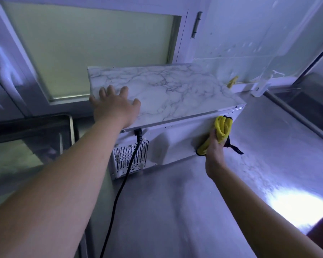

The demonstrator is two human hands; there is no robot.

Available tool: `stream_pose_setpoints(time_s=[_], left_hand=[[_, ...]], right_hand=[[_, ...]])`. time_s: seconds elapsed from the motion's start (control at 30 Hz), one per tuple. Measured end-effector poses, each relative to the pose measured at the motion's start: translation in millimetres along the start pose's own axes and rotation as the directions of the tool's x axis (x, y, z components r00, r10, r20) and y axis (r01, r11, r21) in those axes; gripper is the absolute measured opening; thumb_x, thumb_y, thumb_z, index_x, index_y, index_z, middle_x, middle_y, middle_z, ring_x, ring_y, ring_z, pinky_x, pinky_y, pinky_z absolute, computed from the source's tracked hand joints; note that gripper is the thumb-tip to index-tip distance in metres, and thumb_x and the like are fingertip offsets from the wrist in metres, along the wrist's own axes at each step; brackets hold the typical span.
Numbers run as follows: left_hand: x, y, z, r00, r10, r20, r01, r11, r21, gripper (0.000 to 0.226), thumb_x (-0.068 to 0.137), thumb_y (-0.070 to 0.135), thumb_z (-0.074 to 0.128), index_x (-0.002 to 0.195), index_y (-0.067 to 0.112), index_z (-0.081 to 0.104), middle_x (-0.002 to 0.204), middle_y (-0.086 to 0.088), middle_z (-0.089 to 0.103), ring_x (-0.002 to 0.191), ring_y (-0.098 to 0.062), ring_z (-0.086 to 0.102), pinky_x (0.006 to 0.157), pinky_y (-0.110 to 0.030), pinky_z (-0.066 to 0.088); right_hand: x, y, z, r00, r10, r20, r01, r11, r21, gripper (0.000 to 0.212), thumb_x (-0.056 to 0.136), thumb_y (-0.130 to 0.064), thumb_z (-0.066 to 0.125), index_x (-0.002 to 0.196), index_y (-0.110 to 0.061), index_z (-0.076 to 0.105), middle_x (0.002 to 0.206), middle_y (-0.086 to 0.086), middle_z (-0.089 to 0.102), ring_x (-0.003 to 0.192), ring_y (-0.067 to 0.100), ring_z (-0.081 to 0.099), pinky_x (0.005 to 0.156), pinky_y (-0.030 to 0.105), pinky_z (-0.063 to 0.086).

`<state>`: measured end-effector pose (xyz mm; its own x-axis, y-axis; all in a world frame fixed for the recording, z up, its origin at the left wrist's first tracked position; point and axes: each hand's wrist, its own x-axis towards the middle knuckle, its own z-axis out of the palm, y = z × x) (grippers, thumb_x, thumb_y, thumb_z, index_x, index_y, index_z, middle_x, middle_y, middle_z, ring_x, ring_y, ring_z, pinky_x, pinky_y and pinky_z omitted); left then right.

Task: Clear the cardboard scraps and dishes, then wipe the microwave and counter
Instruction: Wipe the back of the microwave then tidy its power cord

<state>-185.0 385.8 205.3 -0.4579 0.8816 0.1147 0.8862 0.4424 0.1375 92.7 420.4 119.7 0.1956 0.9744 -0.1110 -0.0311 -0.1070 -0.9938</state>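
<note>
A white microwave (175, 138) stands on the grey counter (175, 211) with its back panel turned toward me. Its top is covered in a marble pattern. My left hand (114, 107) lies flat on the near left part of that top, fingers spread. My right hand (215, 148) grips a bunched yellow cloth (222, 127) with a black trim and presses it against the right end of the back panel. A black power cord (127, 164) runs from the upper left of the back panel down past the vent grille toward me.
A frosted window (93, 53) fills the wall behind the microwave. A yellow clip (232, 81) and a white bracket (259, 89) sit on the ledge at the back right. A dark tray edge (71, 131) lies left of the microwave.
</note>
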Motion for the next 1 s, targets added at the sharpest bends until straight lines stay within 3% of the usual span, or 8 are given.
stream_pose_setpoints(time_s=[0.17, 0.3, 0.43, 0.47, 0.63, 0.73, 0.87, 1.0], left_hand=[[0, 1, 3, 1.0, 0.006, -0.024, -0.005, 1.0, 0.019, 0.06, 0.094, 0.056, 0.022, 0.144, 0.024, 0.032, 0.152, -0.018, 0.033, 0.137, -0.038, 0.03, 0.11, -0.061, 0.025], [1, 0, 2, 1.0, 0.01, -0.029, -0.01, 1.0, 0.012, 0.06, 0.093, 0.057, 0.023, 0.141, 0.025, 0.034, 0.148, -0.017, 0.035, 0.134, -0.037, 0.031, 0.107, -0.059, 0.027], [2, -1, 3, 1.0, -0.007, -0.021, 0.007, 1.0, -0.015, 0.057, 0.091, 0.056, 0.026, 0.141, 0.029, 0.036, 0.147, -0.014, 0.036, 0.134, -0.035, 0.03, 0.105, -0.059, 0.026], [3, -1, 3, 1.0, -0.012, -0.019, 0.011, 1.0, -0.016, 0.058, 0.091, 0.057, 0.027, 0.141, 0.03, 0.036, 0.148, -0.014, 0.036, 0.134, -0.034, 0.03, 0.105, -0.059, 0.025], [3, -1, 2, 1.0, -0.025, -0.014, 0.024, 0.999, -0.024, 0.059, 0.091, 0.057, 0.027, 0.143, 0.031, 0.035, 0.148, -0.012, 0.036, 0.135, -0.034, 0.029, 0.107, -0.059, 0.024], [3, -1, 2, 1.0, -0.022, -0.006, 0.022, 0.999, -0.025, 0.059, 0.092, 0.057, 0.027, 0.145, 0.031, 0.033, 0.149, -0.012, 0.035, 0.136, -0.033, 0.029, 0.109, -0.059, 0.023], [2, 0, 3, 1.0, -0.02, -0.02, 0.019, 1.0, -0.024, 0.059, 0.092, 0.057, 0.027, 0.145, 0.03, 0.034, 0.149, -0.013, 0.035, 0.135, -0.034, 0.029, 0.108, -0.059, 0.023], [3, 0, 3, 0.999, -0.03, -0.02, 0.03, 0.999, -0.023, 0.059, 0.093, 0.057, 0.027, 0.145, 0.031, 0.034, 0.15, -0.012, 0.034, 0.136, -0.034, 0.028, 0.108, -0.059, 0.023]], right_hand=[[-54, 31, 69, 0.993, 0.044, -0.107, -0.037, 0.997, 0.065, 0.09, 0.097, -0.042, 0.057, 0.159, -0.028, -0.006, 0.166, -0.003, 0.008, 0.152, 0.024, 0.018, 0.123, 0.05, 0.02], [-136, 58, 84, 0.959, -0.066, 0.274, 0.064, 0.998, 0.017, 0.083, 0.094, -0.047, 0.046, 0.151, -0.042, -0.013, 0.163, -0.018, -0.022, 0.144, -0.016, -0.01, 0.118, 0.009, 0.0], [-165, 57, 59, 0.804, -0.078, 0.589, -0.043, 0.981, 0.189, 0.055, 0.096, -0.039, 0.056, 0.148, -0.034, 0.04, 0.147, -0.017, 0.051, 0.127, -0.02, 0.036, 0.111, 0.017, 0.037], [-164, 52, 53, 0.815, -0.003, 0.58, -0.134, 0.972, 0.193, 0.051, 0.092, -0.048, 0.062, 0.139, -0.031, 0.053, 0.137, -0.005, 0.059, 0.126, -0.013, 0.043, 0.107, 0.045, 0.034], [-131, 43, 15, 0.803, 0.472, 0.364, -0.583, 0.75, 0.314, 0.063, 0.077, -0.06, 0.069, 0.125, -0.019, 0.065, 0.113, 0.01, 0.075, 0.105, 0.027, 0.072, 0.098, 0.05, 0.052], [-97, 35, -20, 0.819, 0.541, 0.191, -0.56, 0.683, 0.469, 0.047, 0.095, -0.052, 0.055, 0.124, -0.016, 0.064, 0.106, 0.008, 0.077, 0.093, 0.023, 0.075, 0.086, 0.044, 0.055], [-42, 26, -33, 0.855, 0.518, 0.03, -0.429, 0.673, 0.603, 0.025, 0.107, -0.041, 0.038, 0.113, -0.022, 0.054, 0.141, 0.018, 0.054, 0.111, 0.026, 0.059, 0.12, 0.044, 0.029], [-3, 14, -7, 0.794, 0.605, 0.061, -0.505, 0.6, 0.621, 0.046, 0.095, -0.058, 0.055, 0.124, -0.022, 0.055, 0.115, 0.002, 0.064, 0.112, 0.024, 0.061, 0.108, 0.046, 0.045]])
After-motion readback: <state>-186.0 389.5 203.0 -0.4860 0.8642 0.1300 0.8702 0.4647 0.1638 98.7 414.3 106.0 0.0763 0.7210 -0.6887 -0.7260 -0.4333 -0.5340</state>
